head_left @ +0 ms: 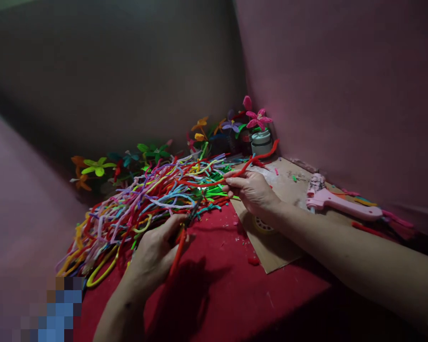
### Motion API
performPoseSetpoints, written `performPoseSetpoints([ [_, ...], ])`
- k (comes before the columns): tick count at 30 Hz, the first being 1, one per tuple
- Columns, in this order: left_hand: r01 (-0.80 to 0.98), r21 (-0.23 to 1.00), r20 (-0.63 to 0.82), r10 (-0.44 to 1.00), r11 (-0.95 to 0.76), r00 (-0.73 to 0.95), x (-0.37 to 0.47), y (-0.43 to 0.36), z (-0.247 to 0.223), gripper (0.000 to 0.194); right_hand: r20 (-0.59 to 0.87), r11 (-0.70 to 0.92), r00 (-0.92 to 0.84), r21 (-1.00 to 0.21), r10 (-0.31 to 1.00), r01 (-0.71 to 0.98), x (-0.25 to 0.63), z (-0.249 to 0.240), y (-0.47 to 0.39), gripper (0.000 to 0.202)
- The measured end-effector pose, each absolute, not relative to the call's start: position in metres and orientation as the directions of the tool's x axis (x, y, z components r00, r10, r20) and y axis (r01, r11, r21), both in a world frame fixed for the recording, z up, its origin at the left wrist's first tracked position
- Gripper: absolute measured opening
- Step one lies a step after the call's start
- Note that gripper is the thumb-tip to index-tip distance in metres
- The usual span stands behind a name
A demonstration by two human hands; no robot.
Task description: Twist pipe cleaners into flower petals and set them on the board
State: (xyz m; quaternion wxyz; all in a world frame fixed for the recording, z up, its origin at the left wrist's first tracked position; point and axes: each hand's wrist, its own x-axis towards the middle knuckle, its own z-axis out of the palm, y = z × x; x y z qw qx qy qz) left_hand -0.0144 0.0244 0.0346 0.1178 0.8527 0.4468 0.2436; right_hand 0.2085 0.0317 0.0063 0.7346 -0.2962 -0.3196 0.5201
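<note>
My right hand [251,190] is closed in a pinch on a long red pipe cleaner [260,156]. One end of the stem curves up to the right, and the other runs left over the pile. Lower and to the left, my left hand [159,247] is wrapped round pliers [180,251] with red-orange handles. Their dark jaws point up and away, apart from the red stem, and my fingers partly cover the handles. Beyond both hands spreads a heap of pipe cleaners [128,209] in many colours.
A pink glue gun [349,204] lies on a wooden board [281,254] at the right, with loose stem scraps. Pipe-cleaner flowers [258,118] line the back by a grey-white jar [261,142]. Walls rise behind the red-covered table [235,289].
</note>
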Motion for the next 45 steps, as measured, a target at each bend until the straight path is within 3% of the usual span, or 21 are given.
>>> performPoseSetpoints([
  [3, 0.719, 0.131, 0.335, 0.714, -0.682, 0.615, -0.004, 0.023, 0.025, 0.034, 0.192, 0.278, 0.211, -0.798, 0.958, -0.535, 0.204, 0.005, 0.029, 0.010],
  [6, 0.766, -0.115, 0.321, 0.706, -0.633, 0.632, 0.006, 0.021, 0.019, 0.043, 0.228, 0.298, 0.200, -0.829, 0.953, -0.473, 0.199, 0.005, 0.024, 0.010],
  [12, 0.788, -0.297, 0.230, 0.761, -0.539, 0.607, 0.011, 0.017, 0.015, 0.042, 0.289, 0.333, 0.174, -0.877, 0.941, -0.347, 0.193, 0.006, 0.017, 0.005],
  [16, 0.792, -0.319, 0.223, 0.771, -0.521, 0.597, 0.010, 0.017, 0.016, 0.041, 0.286, 0.327, 0.166, -0.886, 0.944, -0.329, 0.192, 0.009, 0.014, 0.004],
  [27, 0.800, -0.230, 0.236, 0.766, -0.553, 0.598, 0.012, 0.015, 0.013, 0.039, 0.277, 0.300, 0.117, -0.878, 0.954, -0.372, 0.191, 0.005, 0.016, 0.012],
  [40, 0.808, -0.275, 0.169, 0.801, -0.522, 0.575, 0.015, 0.011, 0.018, 0.034, 0.277, 0.276, 0.058, -0.870, 0.959, -0.408, 0.192, 0.000, 0.017, 0.011],
  [45, 0.857, -0.182, 0.175, 0.841, -0.483, 0.511, 0.014, 0.012, 0.018, 0.031, 0.237, 0.246, 0.073, -0.878, 0.969, -0.411, 0.192, 0.005, 0.015, 0.008],
])
